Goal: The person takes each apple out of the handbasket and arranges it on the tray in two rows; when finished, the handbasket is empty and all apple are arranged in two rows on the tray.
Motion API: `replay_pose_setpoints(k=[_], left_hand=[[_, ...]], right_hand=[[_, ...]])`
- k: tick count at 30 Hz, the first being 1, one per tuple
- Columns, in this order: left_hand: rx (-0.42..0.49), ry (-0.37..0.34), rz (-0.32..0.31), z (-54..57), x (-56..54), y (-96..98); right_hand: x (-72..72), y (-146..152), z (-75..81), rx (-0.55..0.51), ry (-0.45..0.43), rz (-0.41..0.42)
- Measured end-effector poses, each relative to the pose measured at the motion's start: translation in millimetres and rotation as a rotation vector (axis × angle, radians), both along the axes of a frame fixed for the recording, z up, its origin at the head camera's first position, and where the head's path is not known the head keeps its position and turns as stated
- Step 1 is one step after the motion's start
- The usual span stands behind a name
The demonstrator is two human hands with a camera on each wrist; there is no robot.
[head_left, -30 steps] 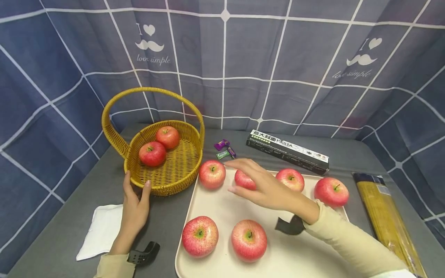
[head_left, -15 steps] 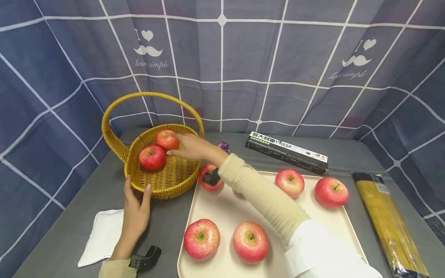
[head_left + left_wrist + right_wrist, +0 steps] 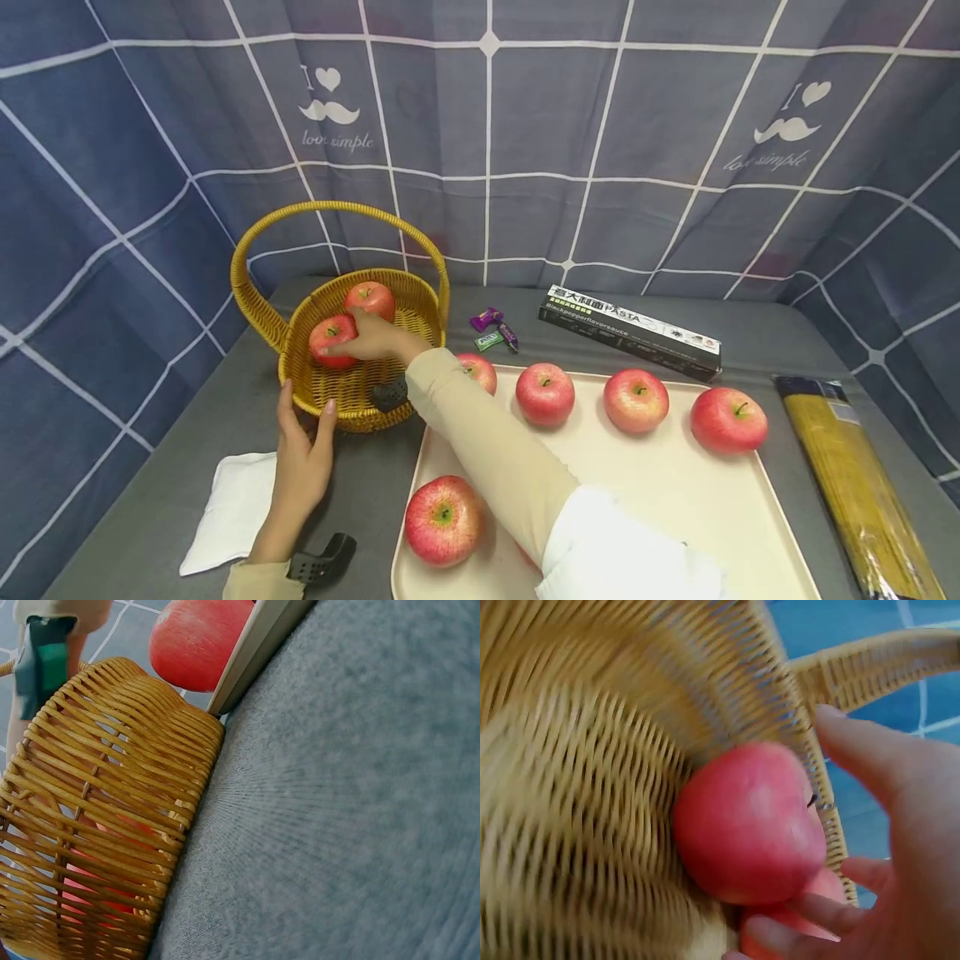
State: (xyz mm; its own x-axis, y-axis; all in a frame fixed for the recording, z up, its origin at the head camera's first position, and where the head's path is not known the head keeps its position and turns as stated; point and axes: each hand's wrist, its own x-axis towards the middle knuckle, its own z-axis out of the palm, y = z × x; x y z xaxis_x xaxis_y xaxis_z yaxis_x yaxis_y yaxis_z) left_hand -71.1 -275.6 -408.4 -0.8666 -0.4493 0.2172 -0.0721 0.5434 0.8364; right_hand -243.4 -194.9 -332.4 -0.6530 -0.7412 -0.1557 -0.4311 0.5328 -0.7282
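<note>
A yellow wicker basket [image 3: 360, 417] with a tall loop handle holds two red apples. My right hand [image 3: 375, 340] reaches into it, fingers between the front apple [image 3: 328, 335] and the rear apple [image 3: 372, 297]. In the right wrist view the thumb stands apart from the front apple [image 3: 750, 825], while the fingertips lie low by both apples. My left hand [image 3: 303, 471] touches the basket's near side with extended fingers and thumb; some of its fingers are hidden. The left wrist view shows the woven wall [image 3: 112, 795] and no left fingers.
Right of the basket lies a cream tray [image 3: 675, 500] with several apples, partly covered by my right sleeve. Behind it are wrapped candies [image 3: 489, 329] and a black pasta box [image 3: 630, 333]. A noodle pack [image 3: 855, 475] lies far right, a white cloth pad [image 3: 232, 508] at left.
My right hand has moved left from above the tray into the basket, first beside the rear apple, then to the front one. My left hand has stayed at the basket's near side.
</note>
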Motion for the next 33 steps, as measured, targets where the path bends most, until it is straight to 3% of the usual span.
replay_pose_setpoints(k=[3,7,15,18,21,27,33], left_hand=[[-0.007,-0.008,0.004,0.0,-0.6,1.4],[-0.012,0.003,0.011,0.4,-2.5,2.7],[-0.009,0.017,0.002,0.6,-6.5,5.0],[-0.001,0.025,0.001,0.5,-8.0,5.4],[0.005,0.025,0.004,0.1,-8.4,5.3],[0.005,0.005,0.002,0.2,-5.0,3.5],[0.009,0.011,0.016,0.0,-1.8,0.6]], right_hand=[[2.9,0.1,-9.6,-0.057,-0.056,0.021],[3.7,2.7,-16.2,-0.047,-0.095,0.079],[1.3,10.4,-12.4,0.033,-0.110,0.463],[1.6,13.8,-7.2,0.053,-0.082,0.554],[2.2,20.7,-0.8,0.059,-0.076,0.577],[7.9,47.8,21.2,-0.001,-0.074,0.526],[22.3,88.6,55.0,-0.052,0.073,0.569]])
